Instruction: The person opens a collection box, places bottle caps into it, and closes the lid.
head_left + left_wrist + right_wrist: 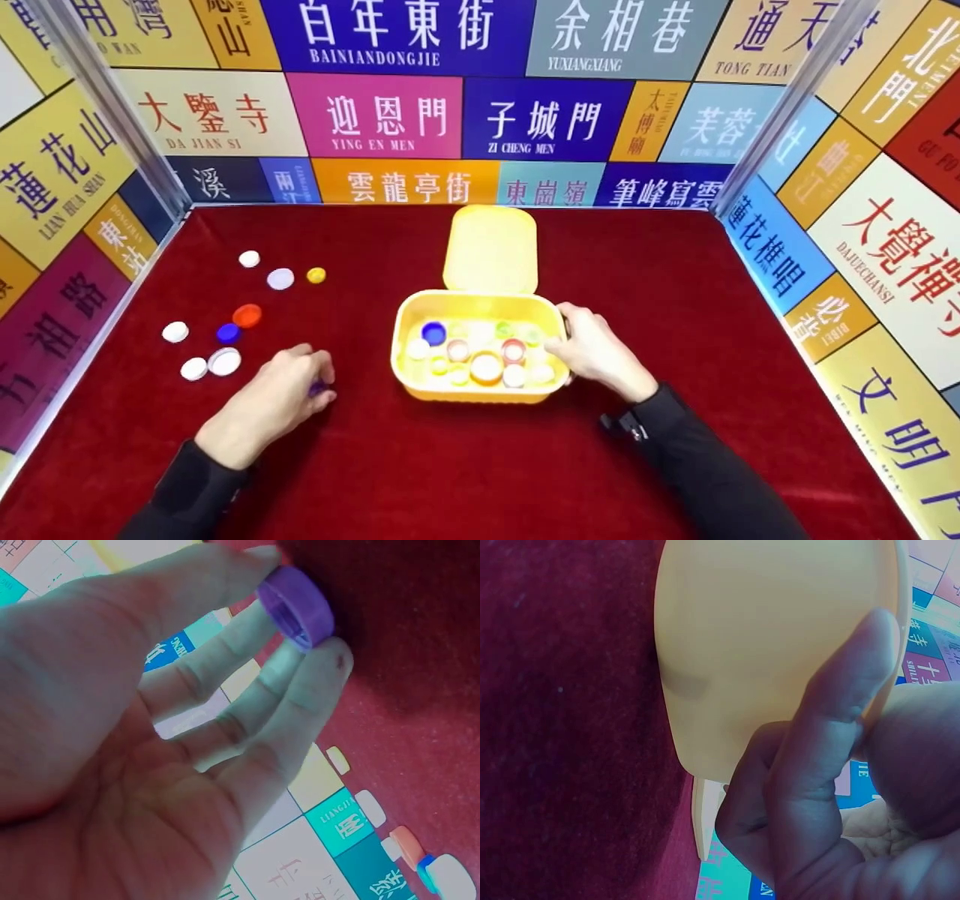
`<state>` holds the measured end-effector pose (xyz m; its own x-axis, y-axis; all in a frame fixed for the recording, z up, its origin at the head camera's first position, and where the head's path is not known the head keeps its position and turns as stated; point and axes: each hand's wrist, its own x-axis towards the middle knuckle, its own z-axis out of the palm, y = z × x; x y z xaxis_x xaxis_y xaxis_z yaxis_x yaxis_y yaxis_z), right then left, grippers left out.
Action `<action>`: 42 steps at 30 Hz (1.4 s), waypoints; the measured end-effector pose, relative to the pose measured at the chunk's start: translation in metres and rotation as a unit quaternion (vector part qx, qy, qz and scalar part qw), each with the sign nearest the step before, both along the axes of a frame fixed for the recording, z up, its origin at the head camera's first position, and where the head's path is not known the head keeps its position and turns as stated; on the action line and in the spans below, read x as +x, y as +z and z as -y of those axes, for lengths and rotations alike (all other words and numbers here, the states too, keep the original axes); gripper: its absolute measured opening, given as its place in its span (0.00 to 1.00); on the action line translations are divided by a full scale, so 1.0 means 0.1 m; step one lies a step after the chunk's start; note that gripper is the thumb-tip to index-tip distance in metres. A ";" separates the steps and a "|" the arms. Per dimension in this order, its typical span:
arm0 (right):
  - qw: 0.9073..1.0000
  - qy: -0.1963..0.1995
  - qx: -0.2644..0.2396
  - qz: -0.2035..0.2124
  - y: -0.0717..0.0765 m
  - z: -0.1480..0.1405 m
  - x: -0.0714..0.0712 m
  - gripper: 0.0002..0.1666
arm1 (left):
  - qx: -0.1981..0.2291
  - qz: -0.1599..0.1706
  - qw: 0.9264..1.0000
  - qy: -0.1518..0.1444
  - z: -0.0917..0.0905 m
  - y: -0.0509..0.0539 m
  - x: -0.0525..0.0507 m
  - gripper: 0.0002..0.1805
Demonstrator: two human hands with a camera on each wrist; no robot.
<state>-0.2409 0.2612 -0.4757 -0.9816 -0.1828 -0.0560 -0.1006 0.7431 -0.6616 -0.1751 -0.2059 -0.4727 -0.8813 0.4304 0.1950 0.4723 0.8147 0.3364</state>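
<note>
Eight caps lie loose on the left of the red table (375, 472): a red cap (247, 316) touching or just beside a blue cap (229, 334), a yellow cap (316, 275), a pale lilac cap (280, 279) and four white or whitish ones, two of them side by side nearest the person. The left hand (277, 397) is to the right of these, pinching a purple cap (304, 604) between thumb and fingertip (the left wrist view shows its hollow side). It is low over the table, well apart from the box; whether the cap touches the cloth I cannot tell.

The right hand (600, 349) grips the right end of the yellow box (480, 394) at its rim, fingers against the outer wall. The box sits upright near the middle, its lid (491, 251) lying beyond the back edge. More caps are spread inside, among them a dark blue one (433, 334) towards the back left and an orange-rimmed one (486, 368) near the front wall. Lettered panels (375, 116) stand around the table.
</note>
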 end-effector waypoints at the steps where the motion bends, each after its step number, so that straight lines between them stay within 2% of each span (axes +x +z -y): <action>1: 1.000 0.000 -0.001 0.000 0.00 0.00 0.00 0.28 | 0.003 -0.008 1.000 0.000 -0.01 0.02 -0.01 0.12; 6: 1.000 0.000 -0.001 -0.003 0.01 0.00 0.00 0.28 | 0.027 -0.062 0.998 -0.005 -0.11 0.15 -0.05 0.11; 11: 1.000 0.005 0.000 -0.003 0.01 0.00 0.00 0.28 | 0.051 -0.122 0.991 -0.019 -0.28 0.26 -0.11 0.12; 15: 1.000 0.003 0.003 -0.001 0.00 -0.01 0.00 0.28 | 0.080 -0.148 0.985 -0.032 -0.48 0.33 -0.19 0.11; 22: 1.000 0.008 -0.004 -0.003 0.02 -0.01 0.00 0.28 | 0.102 -0.150 0.981 -0.069 -0.85 0.33 -0.36 0.09; 30: 1.000 0.003 -0.003 -0.001 0.02 0.00 0.01 0.27 | 0.051 -0.128 0.984 -0.113 -1.14 0.23 -0.53 0.09; 35: 1.000 0.004 -0.009 0.001 0.01 0.01 0.02 0.26 | 0.013 -0.110 0.987 -0.115 -1.20 0.17 -0.59 0.10; 42: 1.000 0.005 0.001 -0.007 0.00 0.00 -0.01 0.26 | -0.028 -0.113 0.987 -0.108 -1.24 0.16 -0.63 0.07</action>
